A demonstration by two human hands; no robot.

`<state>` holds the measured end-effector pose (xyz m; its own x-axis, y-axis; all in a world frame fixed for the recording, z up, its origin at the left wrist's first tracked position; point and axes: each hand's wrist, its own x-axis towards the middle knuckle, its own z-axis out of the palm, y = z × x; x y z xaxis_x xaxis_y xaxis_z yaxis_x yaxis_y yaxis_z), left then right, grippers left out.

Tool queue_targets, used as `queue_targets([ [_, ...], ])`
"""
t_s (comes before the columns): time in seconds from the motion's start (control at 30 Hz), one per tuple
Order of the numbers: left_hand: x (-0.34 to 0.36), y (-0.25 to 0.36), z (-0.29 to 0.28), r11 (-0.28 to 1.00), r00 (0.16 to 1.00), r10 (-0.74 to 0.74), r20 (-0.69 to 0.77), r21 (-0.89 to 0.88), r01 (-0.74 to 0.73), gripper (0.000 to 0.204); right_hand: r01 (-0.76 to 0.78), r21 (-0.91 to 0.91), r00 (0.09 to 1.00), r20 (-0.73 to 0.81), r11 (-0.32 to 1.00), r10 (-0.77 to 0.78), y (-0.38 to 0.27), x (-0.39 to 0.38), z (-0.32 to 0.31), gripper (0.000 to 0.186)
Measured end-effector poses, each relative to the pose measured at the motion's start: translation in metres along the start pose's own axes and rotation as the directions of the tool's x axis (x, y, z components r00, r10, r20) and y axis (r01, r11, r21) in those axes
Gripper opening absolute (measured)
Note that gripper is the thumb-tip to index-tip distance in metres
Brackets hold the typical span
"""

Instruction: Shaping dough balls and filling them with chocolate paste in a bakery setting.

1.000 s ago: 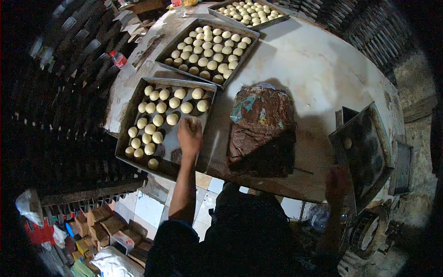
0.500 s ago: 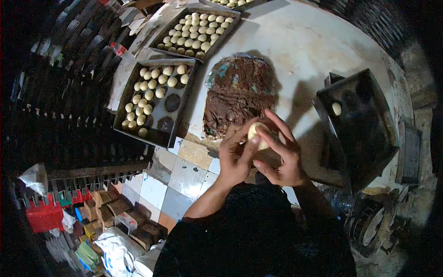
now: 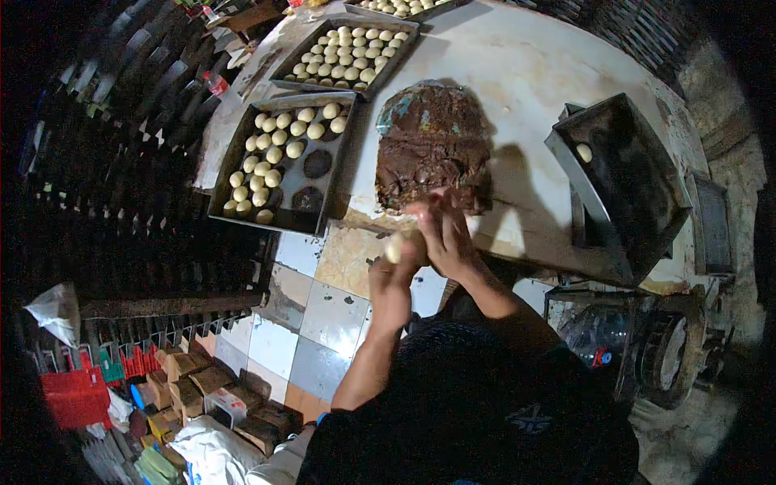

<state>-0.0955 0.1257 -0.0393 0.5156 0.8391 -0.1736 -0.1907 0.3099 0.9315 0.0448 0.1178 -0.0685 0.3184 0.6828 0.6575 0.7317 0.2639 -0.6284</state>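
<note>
Stained pale stone tops the table [image 3: 558, 89], with a dark slatted wall along its left side and a tiled floor [image 3: 279, 345] below its near edge. Both forearms reach up from the near side, slanting toward each other. The left hand [image 3: 391, 284] is closed around a pale dough ball [image 3: 394, 248], which shows at its fingertips over the near edge. Just to its right, the right hand [image 3: 449, 236] stretches its fingers forward and left to the near end of a dark brown mass [image 3: 434, 153]; blur hides whether they pinch any of it.

Half a second ago both hands met around the dough ball in front of the mass; now they have separated, the ball staying with the left one. A second ago the left hand was down among the balls in the near left tray [image 3: 305, 183].

That tray holds dough balls along its left and far parts, with bare metal and dark round marks to the right. Beyond it, a second tray [image 3: 399, 54] is closely filled, and part of a third tray [image 3: 439, 10] shows farther off. On the right, a tilted dark tray [image 3: 634, 186] carries one ball, as it did before.
</note>
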Motion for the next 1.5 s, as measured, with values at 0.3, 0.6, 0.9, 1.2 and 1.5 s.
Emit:
queue_targets([
  [0.3,-0.023,-0.038,-0.059,0.832,0.951,-0.259,0.167,-0.462,0.308,0.045,-0.425,-0.024,0.873,0.253,0.905,0.417,0.047,-0.055,0.004,0.017],
  [0.6,0.035,-0.025,-0.031,0.946,0.991,-0.107,0.083,-0.299,0.128,0.069,-0.134,-0.740,0.716,0.387,0.659,0.581,0.204,-0.096,-0.092,0.063],
  [0.9,0.083,-0.040,0.001,0.954,0.992,-0.076,-0.100,-0.296,0.043,0.056,-0.182,-0.677,0.758,0.366,0.714,0.540,0.233,-0.047,-0.104,0.052],
  [1.2,0.125,-0.084,0.048,0.847,0.882,-0.414,-0.226,-0.450,0.283,0.037,-0.827,0.123,0.354,0.872,0.548,0.338,0.246,-0.024,-0.139,0.028],
  [1.5,0.134,-0.095,0.060,0.751,0.900,-0.436,-0.002,-0.552,0.363,0.038,-0.283,-0.296,0.700,0.586,0.912,0.407,0.202,-0.071,-0.132,0.034],
])
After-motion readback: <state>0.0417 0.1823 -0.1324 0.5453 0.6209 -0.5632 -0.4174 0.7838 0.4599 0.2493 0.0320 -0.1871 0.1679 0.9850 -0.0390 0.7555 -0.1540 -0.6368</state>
